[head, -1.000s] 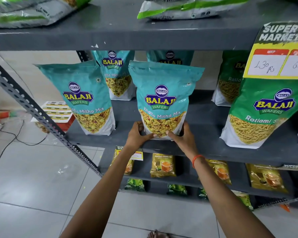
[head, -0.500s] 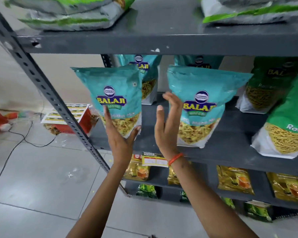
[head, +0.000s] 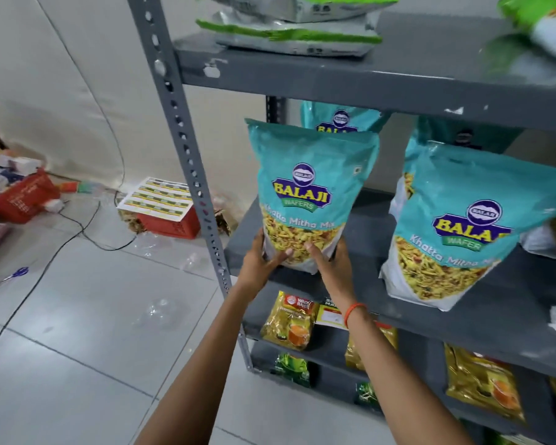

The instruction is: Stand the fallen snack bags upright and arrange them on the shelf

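So both hands, left hand (head: 260,259) and right hand (head: 329,263), grip the bottom of the teal snack bag (head: 308,194), upright at the shelf (head: 360,232)'s 9 o'clock end. Squaring-up step; next, probably let go gently so it stays standing.

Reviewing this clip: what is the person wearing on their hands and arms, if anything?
Both forearms are bare, with no sleeves in view and no gloves. The right hand has a thin orange band around its wrist. The left hand and its wrist show nothing worn. No rings or watch can be made out.
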`<action>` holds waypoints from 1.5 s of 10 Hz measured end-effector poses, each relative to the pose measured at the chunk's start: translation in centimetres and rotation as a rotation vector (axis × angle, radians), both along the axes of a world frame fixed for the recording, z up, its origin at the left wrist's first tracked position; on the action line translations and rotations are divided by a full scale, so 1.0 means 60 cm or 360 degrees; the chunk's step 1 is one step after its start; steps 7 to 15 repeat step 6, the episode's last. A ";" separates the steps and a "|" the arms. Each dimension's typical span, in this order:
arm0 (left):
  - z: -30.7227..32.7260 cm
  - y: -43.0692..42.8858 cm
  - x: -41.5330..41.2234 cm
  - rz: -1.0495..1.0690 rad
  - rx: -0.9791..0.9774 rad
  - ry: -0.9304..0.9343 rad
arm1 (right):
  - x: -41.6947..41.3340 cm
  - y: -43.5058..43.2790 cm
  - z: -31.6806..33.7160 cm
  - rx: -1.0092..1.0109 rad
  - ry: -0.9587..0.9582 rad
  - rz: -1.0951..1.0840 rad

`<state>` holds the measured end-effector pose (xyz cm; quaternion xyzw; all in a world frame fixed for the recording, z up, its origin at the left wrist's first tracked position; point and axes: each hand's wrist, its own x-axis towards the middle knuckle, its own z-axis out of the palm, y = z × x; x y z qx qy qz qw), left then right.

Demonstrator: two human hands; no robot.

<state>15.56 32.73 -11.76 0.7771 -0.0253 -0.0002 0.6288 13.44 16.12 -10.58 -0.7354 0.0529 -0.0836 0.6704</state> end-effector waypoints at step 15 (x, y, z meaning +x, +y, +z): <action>0.123 -0.059 -0.052 0.0008 0.1245 0.0095 | -0.037 -0.051 0.066 -0.0765 0.0364 0.0105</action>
